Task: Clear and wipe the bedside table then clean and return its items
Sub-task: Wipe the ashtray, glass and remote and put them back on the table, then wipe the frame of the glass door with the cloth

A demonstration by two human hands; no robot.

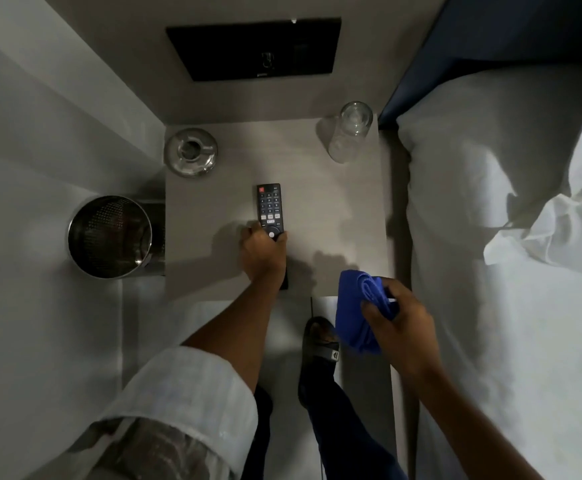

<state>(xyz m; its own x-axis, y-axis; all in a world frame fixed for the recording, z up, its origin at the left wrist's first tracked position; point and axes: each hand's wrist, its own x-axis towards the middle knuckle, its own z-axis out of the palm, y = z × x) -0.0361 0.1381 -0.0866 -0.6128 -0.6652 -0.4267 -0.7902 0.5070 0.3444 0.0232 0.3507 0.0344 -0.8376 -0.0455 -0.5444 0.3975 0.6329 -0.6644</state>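
The pale grey wood-grain bedside worktop (pixel 334 209) carries three items: a black rectangular remote control (pixel 269 209) near the middle, a round clear glass ashtray (pixel 190 152) at the far left corner, and a clear drinking glass (pixel 349 132) standing at the far right corner beside the bed (pixel 490 237). The left hand (pixel 263 252) lies over the near end of the remote, fingers curled round its sides; it appears clamped on the remote, though whether the remote is lifted or lying flat on the worktop cannot be told from this view. The right hand (pixel 395 315) is closed on a bunched blue microfibre cloth (pixel 360 306), held above the near right edge of the worktop, not touching the surface. The two hands are apart. A perforated round metal waste bin (pixel 109 237) stands on the floor just left of the worktop. Judgement: the task is at its start. All three items remain on the worktop, so clearing has barely begun, with the remote likely the first to go. Left to do: remove the ashtray and glass, wipe the bare surface, clean each item and set it back.
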